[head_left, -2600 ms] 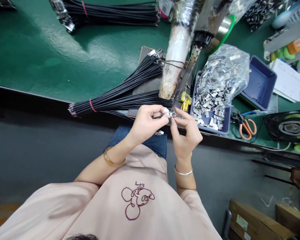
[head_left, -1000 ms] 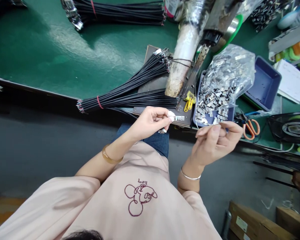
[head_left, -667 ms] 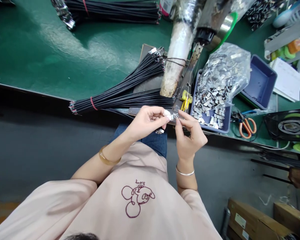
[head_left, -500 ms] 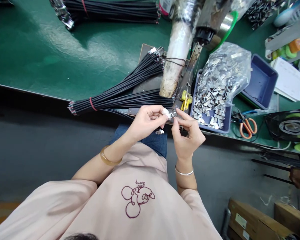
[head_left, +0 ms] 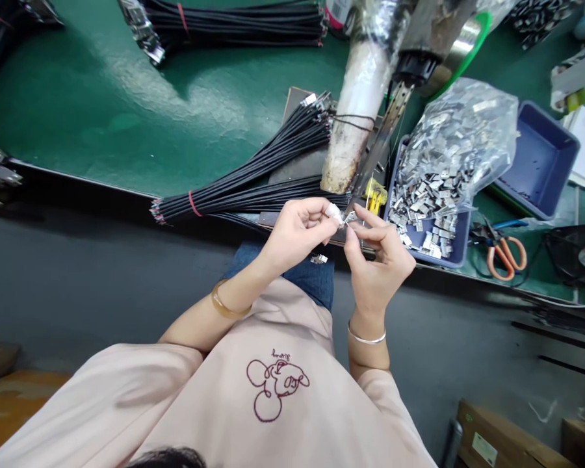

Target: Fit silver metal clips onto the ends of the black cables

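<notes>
At the bench edge, my left hand (head_left: 299, 231) is closed in a pinch, with a white wrap (head_left: 333, 212) on a fingertip. Between it and my right hand (head_left: 381, 260) is a small silver metal connector (head_left: 351, 216), and the fingertips of both hands grip it. My right thumb and index finger pinch its right side. Fingers hide part of the piece, and I cannot make out how it is built. Another small metal connector (head_left: 318, 259) shows just below my left hand, over the jeans. Black cables (head_left: 253, 182) lie bundled just behind my left hand.
A soldering iron (head_left: 377, 156) and a wrapped white tube (head_left: 346, 136) slant down near my hands. To the right are a blue tray (head_left: 461, 250) of metal shells, a plastic bag (head_left: 472, 130), another tray (head_left: 541, 156) and orange-handled pliers (head_left: 507, 257). More cable bundles (head_left: 244, 23) lie behind.
The whole scene, hands included, has shifted right in view. Both hands keep their pinch at the bench edge, and the metal connector between them has turned slightly.
</notes>
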Available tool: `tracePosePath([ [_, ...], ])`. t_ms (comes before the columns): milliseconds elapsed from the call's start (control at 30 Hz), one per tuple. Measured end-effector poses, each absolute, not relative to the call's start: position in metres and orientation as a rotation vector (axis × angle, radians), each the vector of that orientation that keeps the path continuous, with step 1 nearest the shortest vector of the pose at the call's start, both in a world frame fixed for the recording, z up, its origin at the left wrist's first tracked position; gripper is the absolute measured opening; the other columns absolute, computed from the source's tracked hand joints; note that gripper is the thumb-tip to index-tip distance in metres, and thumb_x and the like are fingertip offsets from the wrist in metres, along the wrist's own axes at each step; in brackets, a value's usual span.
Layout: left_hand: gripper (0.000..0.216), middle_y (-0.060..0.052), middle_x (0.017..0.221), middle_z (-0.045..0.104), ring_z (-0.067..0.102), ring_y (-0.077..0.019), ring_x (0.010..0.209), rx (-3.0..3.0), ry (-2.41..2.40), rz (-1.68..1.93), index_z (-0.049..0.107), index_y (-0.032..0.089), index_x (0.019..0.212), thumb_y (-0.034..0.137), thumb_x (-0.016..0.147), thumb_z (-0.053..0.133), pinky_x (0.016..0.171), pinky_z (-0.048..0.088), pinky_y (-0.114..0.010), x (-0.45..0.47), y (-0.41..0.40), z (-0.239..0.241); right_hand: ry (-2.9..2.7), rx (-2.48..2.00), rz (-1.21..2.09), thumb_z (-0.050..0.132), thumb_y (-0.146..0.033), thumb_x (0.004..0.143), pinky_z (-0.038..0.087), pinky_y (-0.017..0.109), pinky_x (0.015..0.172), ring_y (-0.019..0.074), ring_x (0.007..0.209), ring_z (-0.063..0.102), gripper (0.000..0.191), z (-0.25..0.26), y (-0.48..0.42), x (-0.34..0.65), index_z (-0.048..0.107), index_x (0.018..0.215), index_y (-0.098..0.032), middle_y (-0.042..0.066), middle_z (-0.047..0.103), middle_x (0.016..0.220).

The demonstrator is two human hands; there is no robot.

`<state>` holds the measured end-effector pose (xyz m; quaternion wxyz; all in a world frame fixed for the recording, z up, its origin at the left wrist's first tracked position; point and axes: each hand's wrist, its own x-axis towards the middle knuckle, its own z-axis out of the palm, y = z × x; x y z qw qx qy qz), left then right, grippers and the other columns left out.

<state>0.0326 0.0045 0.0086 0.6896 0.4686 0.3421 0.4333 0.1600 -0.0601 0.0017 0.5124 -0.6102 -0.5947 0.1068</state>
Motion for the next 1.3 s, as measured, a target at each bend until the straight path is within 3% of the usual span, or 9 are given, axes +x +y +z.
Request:
tracePosePath([
  [300, 0.013, 0.006, 0.049, 0.049, 0.037, -0.0018, 0.04, 1.035, 0.82, 0.84, 0.057, 0.014, 0.067, 0.018, 0.076, 0.067, 0.038, 0.028, -0.015, 0.029, 0.003, 0.009, -1.486, -1.437, 0.343, 0.062, -0.014, 0.087, 0.066, 0.036, 0.085, 0.02, 0.096, 0.077, 0.013, 0.005, -0.07, 0.163, 0.055, 0.081, -0.023, 0.006, 0.073, 0.124],
  [667, 0.013, 0.007, 0.053, 0.051, 0.04, -0.0015, 0.042, 1.049, 0.783, 0.962, 0.056, 0.014, 0.066, 0.016, 0.074, 0.067, 0.042, 0.034, -0.014, 0.033, 0.004, 0.009, -1.515, -1.424, 0.334, 0.061, -0.015, 0.087, 0.066, 0.041, 0.089, 0.0217, 0.101, 0.076, 0.011, 0.006, -0.065, 0.165, 0.056, 0.081, -0.023, 0.007, 0.071, 0.127],
  [933, 0.011, 0.006, 0.053, 0.05, 0.04, -0.0026, 0.043, 1.119, 0.801, 0.839, 0.057, 0.014, 0.067, 0.015, 0.075, 0.064, 0.042, 0.032, -0.015, 0.027, 0.0, 0.008, -1.553, -1.401, 0.354, 0.062, -0.015, 0.087, 0.065, 0.038, 0.09, 0.0199, 0.101, 0.076, 0.01, 0.003, -0.072, 0.168, 0.058, 0.082, -0.022, 0.007, 0.072, 0.126],
  [1000, 0.011, 0.006, 0.053, 0.048, 0.039, -0.0033, 0.044, 1.151, 0.808, 0.816, 0.057, 0.014, 0.068, 0.016, 0.076, 0.063, 0.044, 0.032, -0.016, 0.027, -0.003, 0.007, -1.491, -1.431, 0.383, 0.062, -0.018, 0.09, 0.067, 0.034, 0.081, 0.0177, 0.092, 0.077, 0.007, 0.005, -0.073, 0.168, 0.057, 0.086, -0.022, 0.006, 0.074, 0.12],
  [1100, 0.011, 0.005, 0.055, 0.047, 0.04, -0.0043, 0.049, 1.279, 0.795, 0.769, 0.058, 0.014, 0.068, 0.017, 0.078, 0.061, 0.048, 0.031, -0.017, 0.024, -0.008, 0.005, -1.298, -1.427, 0.265, 0.061, -0.022, 0.093, 0.055, 0.022, 0.047, 0.0102, 0.053, 0.068, 0.004, 0.014, -0.074, 0.168, 0.057, 0.093, -0.024, -0.002, 0.076, 0.088],
  [1167, 0.011, 0.005, 0.055, 0.046, 0.038, -0.0047, 0.052, 1.462, 0.766, 0.693, 0.06, 0.013, 0.066, 0.015, 0.077, 0.059, 0.05, 0.029, -0.018, 0.02, -0.012, 0.004, -1.158, -1.323, -0.048, 0.061, -0.028, 0.093, 0.041, 0.022, 0.035, 0.0073, 0.036, 0.049, 0.006, 0.024, -0.074, 0.167, 0.058, 0.088, -0.026, -0.008, 0.059, 0.062],
  [1233, 0.013, 0.005, 0.054, 0.047, 0.036, -0.005, 0.052, 1.679, 0.722, 0.601, 0.063, 0.013, 0.064, 0.012, 0.077, 0.059, 0.051, 0.028, -0.019, 0.015, -0.018, 0.002, -1.019, -1.265, -0.358, 0.062, -0.036, 0.091, 0.035, 0.027, 0.034, 0.007, 0.034, 0.037, 0.013, 0.034, -0.075, 0.17, 0.057, 0.082, -0.029, -0.006, 0.047, 0.063],
  [1300, 0.014, 0.004, 0.055, 0.054, 0.041, -0.0055, 0.052, 1.81, 0.699, 0.561, 0.068, 0.013, 0.067, 0.014, 0.078, 0.061, 0.053, 0.032, -0.02, 0.011, -0.023, -0.002, -0.946, -1.385, -0.428, 0.062, -0.038, 0.09, 0.035, 0.032, 0.036, 0.0079, 0.037, 0.039, 0.01, 0.041, -0.077, 0.178, 0.058, 0.085, -0.03, -0.002, 0.053, 0.08],
])
